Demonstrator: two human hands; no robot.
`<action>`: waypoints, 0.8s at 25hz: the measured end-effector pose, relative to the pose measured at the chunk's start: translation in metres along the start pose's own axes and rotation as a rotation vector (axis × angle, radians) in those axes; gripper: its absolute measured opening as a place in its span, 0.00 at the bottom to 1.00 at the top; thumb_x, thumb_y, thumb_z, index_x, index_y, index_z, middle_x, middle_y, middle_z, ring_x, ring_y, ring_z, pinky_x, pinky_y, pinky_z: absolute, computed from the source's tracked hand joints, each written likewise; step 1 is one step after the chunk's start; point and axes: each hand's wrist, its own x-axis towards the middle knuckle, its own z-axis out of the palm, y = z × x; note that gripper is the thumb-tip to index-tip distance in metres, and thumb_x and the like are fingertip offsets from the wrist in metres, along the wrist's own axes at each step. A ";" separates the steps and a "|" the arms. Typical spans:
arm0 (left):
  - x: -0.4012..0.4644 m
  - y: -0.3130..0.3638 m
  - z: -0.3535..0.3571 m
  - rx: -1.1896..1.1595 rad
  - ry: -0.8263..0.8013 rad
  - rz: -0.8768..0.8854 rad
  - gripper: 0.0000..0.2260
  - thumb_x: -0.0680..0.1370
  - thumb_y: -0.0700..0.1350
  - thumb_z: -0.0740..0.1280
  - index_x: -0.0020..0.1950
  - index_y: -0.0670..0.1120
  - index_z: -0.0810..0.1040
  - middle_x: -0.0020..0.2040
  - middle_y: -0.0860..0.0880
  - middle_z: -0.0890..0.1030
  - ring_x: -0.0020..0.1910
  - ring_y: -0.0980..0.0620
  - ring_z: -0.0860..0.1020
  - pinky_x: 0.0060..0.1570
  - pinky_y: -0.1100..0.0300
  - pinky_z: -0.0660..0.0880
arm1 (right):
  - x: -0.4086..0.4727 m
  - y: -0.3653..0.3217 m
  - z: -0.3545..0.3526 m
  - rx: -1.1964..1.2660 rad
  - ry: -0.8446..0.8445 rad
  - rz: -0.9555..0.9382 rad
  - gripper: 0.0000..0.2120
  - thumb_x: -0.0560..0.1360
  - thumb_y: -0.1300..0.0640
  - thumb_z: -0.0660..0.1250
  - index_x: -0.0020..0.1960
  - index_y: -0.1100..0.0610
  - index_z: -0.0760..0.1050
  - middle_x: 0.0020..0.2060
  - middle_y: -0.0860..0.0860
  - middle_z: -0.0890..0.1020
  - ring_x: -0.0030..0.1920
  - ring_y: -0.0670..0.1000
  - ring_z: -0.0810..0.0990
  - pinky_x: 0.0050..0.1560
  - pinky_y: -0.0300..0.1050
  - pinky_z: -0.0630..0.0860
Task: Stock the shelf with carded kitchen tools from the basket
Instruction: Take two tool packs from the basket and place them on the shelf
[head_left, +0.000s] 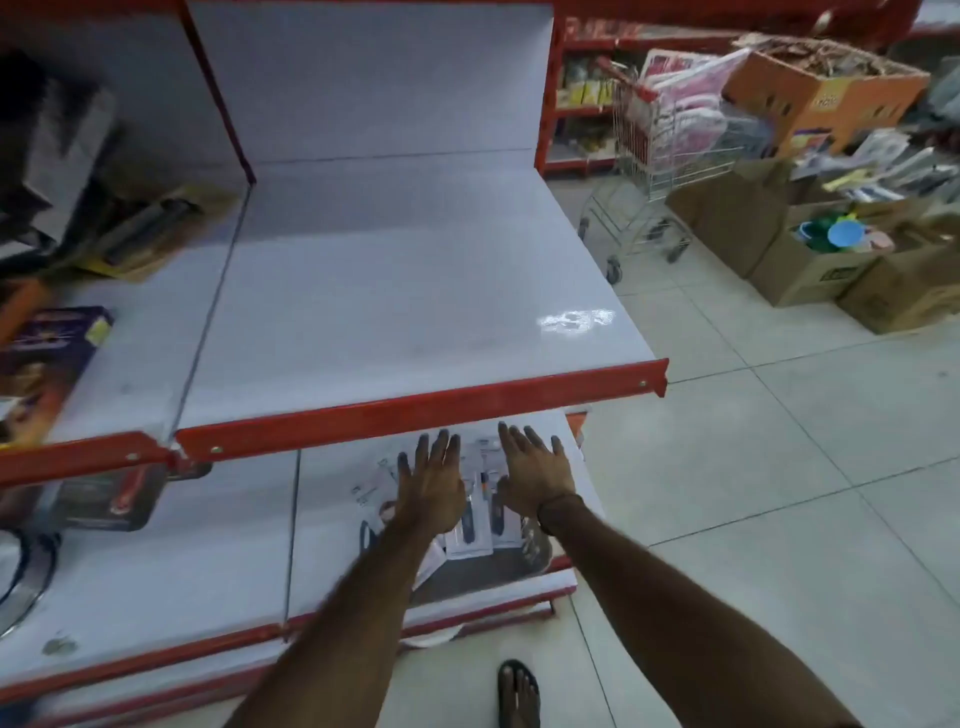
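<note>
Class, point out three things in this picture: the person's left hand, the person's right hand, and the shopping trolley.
left hand (432, 480): head view, back of the hand.
right hand (532, 470): head view, back of the hand.
shopping trolley (662, 156): head view, wire side of its basket.

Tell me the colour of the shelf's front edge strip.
Red, clearest in the head view: front edge strip.
</note>
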 end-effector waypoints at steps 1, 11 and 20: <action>0.010 0.002 0.001 0.001 -0.007 0.012 0.31 0.82 0.52 0.61 0.80 0.47 0.52 0.82 0.46 0.53 0.81 0.40 0.48 0.76 0.35 0.46 | 0.009 0.001 0.000 -0.002 -0.024 -0.025 0.38 0.78 0.45 0.61 0.81 0.54 0.46 0.81 0.53 0.54 0.81 0.56 0.51 0.79 0.65 0.46; 0.019 0.001 -0.036 -0.231 0.062 0.057 0.10 0.77 0.38 0.68 0.58 0.42 0.80 0.60 0.43 0.82 0.58 0.41 0.79 0.60 0.48 0.77 | 0.020 0.003 -0.027 0.121 0.101 -0.063 0.15 0.75 0.51 0.64 0.59 0.55 0.79 0.60 0.54 0.81 0.62 0.58 0.77 0.63 0.56 0.73; -0.077 0.000 -0.084 -0.362 0.152 0.131 0.11 0.79 0.38 0.65 0.62 0.44 0.75 0.61 0.42 0.81 0.56 0.43 0.80 0.58 0.50 0.79 | -0.071 -0.019 -0.048 0.193 0.220 -0.158 0.12 0.78 0.56 0.63 0.61 0.53 0.76 0.59 0.54 0.83 0.53 0.57 0.83 0.53 0.49 0.81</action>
